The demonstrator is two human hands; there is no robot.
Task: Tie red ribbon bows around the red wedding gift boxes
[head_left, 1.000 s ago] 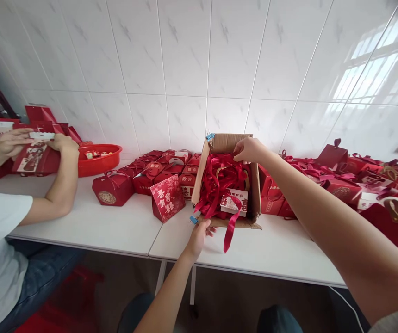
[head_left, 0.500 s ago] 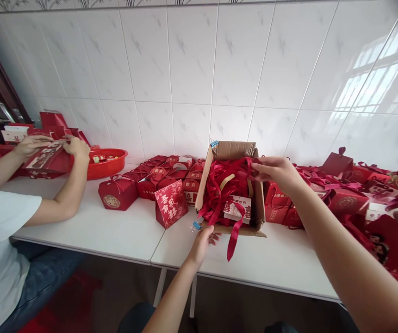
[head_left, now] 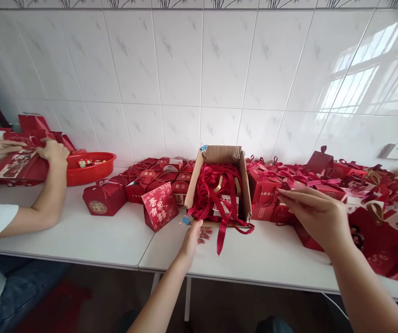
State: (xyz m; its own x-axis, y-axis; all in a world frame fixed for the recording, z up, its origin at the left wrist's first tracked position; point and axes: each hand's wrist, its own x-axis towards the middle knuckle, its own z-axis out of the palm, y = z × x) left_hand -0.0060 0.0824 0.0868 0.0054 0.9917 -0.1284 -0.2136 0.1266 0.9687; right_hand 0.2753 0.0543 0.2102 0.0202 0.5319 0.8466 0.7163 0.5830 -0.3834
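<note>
A cardboard box (head_left: 247, 192) tilts toward me on the white table, filled with a tangle of dark red ribbons (head_left: 220, 178). Some ribbon ends hang over its front edge, and a printed white-and-red card lies partly under them. My left hand (head_left: 195, 237) grips the box's front left edge, thumb on the rim and fingers below, close to a blue binder clip (head_left: 186, 220). To the right of the box, my right hand (head_left: 319, 215) is raised with fingertips pinched. Whatever is in the pinch blends with the red boxes behind it.
Left of the box stand a red card-like gift box (head_left: 160, 206), a handled gift box (head_left: 104, 198) and several more behind. Many ribboned gift boxes (head_left: 376, 240) crowd the right. A co-worker's hands (head_left: 51, 152) handle a red box by a red basin (head_left: 91, 175).
My right hand has left the ribbons in the box and moved right, pinched. A ribbon loop now hangs over the box's front right corner. The view has turned slightly right.
</note>
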